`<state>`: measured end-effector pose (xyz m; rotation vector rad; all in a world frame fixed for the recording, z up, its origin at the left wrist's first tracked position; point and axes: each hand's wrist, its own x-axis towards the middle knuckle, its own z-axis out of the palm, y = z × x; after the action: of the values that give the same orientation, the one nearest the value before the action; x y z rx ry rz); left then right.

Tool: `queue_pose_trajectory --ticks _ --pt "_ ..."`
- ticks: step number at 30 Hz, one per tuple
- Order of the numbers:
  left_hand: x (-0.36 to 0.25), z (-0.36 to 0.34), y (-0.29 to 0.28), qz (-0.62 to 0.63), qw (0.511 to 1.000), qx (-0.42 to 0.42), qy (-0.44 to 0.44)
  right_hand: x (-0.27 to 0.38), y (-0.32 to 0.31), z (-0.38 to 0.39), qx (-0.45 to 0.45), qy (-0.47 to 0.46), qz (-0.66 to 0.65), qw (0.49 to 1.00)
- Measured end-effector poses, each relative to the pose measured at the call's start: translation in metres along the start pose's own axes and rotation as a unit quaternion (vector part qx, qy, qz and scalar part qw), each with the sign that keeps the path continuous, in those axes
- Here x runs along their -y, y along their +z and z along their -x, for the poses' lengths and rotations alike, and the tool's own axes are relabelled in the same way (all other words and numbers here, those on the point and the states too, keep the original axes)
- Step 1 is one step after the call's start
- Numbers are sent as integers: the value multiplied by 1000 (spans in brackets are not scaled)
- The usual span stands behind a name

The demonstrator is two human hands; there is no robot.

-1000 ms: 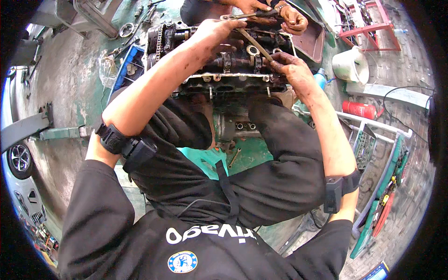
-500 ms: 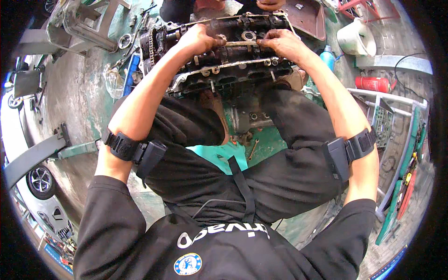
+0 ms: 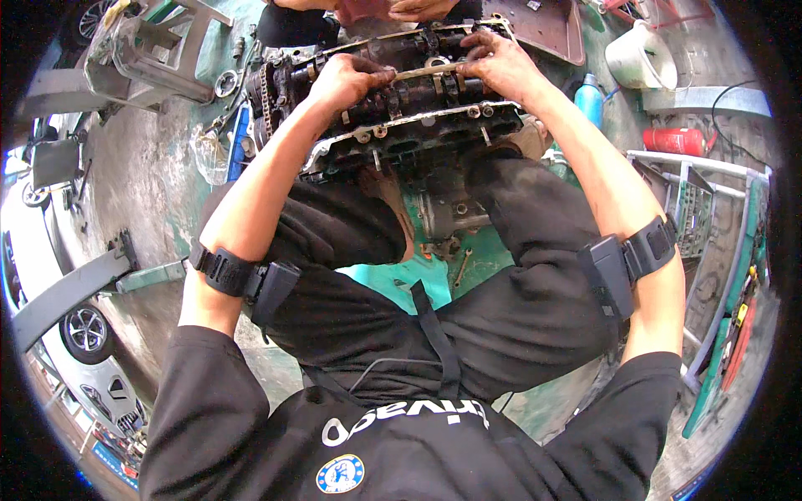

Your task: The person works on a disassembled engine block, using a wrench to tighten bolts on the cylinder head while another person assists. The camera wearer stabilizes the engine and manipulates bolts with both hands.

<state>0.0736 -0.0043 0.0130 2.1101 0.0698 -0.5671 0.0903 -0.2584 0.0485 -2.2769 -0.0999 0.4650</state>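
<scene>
A dirty engine cylinder head (image 3: 384, 134), with camshafts and a timing chain (image 3: 266, 104) at its left end, lies in front of my crossed legs. My left hand (image 3: 351, 79) has its fingers closed on one end of a long, light metal bar (image 3: 424, 72) lying level across the top of the head. At the other end, my right hand (image 3: 497, 68) grips the bar with thumb and fingers, low over the camshafts. A co-worker's hand (image 3: 418, 10) is at the far side, beyond the head.
A brown tray (image 3: 551, 29), white bucket (image 3: 639, 58), blue bottle (image 3: 587, 108) and red extinguisher (image 3: 672, 142) stand at the right, beside a tool rack (image 3: 723, 242). At the left are a grey stool (image 3: 154, 63), lift arm (image 3: 63, 296), loose tools and a car wheel (image 3: 86, 332).
The bar has come down from a raised diagonal to level on the engine, with both my hands. The co-worker's hands have drawn back, and the wrench seen there is out of sight.
</scene>
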Motion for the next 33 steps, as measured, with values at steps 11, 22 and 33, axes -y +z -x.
queue_pose_trajectory --ticks 11,22,33 --pt "-1 1 3 32 999 -7 -24 -16 -2 -14 -78 -138 140 977" --pt "-5 -5 -4 -79 997 0 16 36 40 46 223 -36 276 934" --pt "-3 -9 -8 47 997 67 -15 76 88 82 210 199 -406 867"
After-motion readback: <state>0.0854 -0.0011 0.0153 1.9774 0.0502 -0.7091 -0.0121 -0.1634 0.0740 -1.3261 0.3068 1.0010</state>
